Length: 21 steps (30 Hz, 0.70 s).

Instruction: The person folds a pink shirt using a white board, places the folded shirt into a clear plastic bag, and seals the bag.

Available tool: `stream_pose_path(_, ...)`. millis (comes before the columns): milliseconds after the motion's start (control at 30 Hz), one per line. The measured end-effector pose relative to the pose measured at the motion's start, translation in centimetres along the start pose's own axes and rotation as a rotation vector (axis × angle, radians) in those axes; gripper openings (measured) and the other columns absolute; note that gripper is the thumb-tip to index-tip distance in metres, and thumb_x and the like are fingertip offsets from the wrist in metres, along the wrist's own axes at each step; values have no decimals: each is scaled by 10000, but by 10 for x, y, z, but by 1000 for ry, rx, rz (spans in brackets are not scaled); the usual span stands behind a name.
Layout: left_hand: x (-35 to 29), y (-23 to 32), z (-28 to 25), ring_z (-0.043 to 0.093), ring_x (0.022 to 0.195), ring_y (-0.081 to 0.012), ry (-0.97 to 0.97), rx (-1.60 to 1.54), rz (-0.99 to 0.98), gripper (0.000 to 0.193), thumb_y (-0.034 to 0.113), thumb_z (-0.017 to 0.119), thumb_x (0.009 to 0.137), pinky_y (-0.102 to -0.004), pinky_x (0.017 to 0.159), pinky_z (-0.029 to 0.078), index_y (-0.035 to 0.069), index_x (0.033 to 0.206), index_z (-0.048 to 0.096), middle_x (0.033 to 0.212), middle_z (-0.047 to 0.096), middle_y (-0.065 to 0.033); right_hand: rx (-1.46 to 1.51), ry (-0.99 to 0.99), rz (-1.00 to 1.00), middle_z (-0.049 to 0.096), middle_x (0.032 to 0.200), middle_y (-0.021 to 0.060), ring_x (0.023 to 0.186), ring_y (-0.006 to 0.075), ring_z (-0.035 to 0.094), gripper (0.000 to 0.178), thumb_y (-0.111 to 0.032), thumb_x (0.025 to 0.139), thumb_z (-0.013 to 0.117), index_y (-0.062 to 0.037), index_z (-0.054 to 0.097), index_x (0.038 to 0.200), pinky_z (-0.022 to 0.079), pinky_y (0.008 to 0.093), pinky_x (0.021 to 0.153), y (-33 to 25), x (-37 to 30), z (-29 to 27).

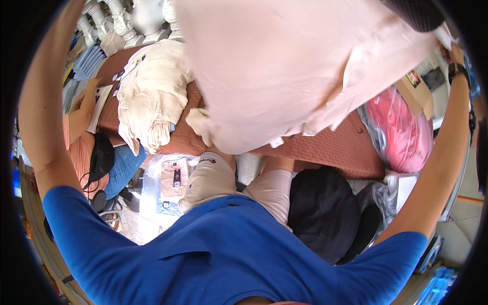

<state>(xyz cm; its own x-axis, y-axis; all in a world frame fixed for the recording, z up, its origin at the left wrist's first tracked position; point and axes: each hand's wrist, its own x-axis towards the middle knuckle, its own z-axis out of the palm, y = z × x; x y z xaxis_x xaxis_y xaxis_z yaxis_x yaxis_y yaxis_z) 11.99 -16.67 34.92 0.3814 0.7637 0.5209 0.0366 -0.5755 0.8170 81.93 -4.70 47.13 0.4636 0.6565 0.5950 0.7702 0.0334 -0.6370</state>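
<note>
A large pale pink garment (pixel 274 66) is spread out in the air before me, over the brown quilted cover. At the upper right, my right hand (pixel 456 53) is raised with a dark band at its wrist, its fingers closed on the garment's corner. My left arm reaches up along the left side, and its hand lies beyond the top of the head view. Left of the pink cloth, a heap of cream garments (pixel 152 91) with dark tags rests on the brown cover (pixel 325 152). The garment's lower edge hangs close to my knees.
Red cloth in a clear plastic bag (pixel 399 129) lies at right beside a cardboard box (pixel 414 94). Another person (pixel 84 147) sits at left. A packaged folded garment (pixel 174 179) is by my legs; a black padded item (pixel 325 213) sits right. White balusters (pixel 122 23) stand behind.
</note>
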Motion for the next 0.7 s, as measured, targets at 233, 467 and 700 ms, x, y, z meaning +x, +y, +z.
stream_pose_path(233,13,-9,28,713,866,-232,-172,-458,-122,585,428,618,950,-369,617,625,-14,1325,541,1212,655,-161,480,-85,-57,687,920,27,799,124,635,284,-246,1022,456,-91,672,1122,530,269,721,-28,-32,110)
stream_pose_path(467,-38,-49,-123,654,1030,-181,244,-158,-220,366,205,566,987,-306,966,492,-2,1288,593,1197,673,-71,632,-257,-255,685,910,22,810,122,633,268,-219,1015,465,-91,680,1113,523,267,732,-129,-90,241)
stream_pose_path(700,-103,6,-107,609,1010,-146,682,93,-24,361,128,535,997,-284,932,459,-5,1333,554,1169,646,-61,760,-386,-319,683,899,16,822,120,631,254,-192,1009,474,-92,688,1105,517,265,742,-181,-135,318)
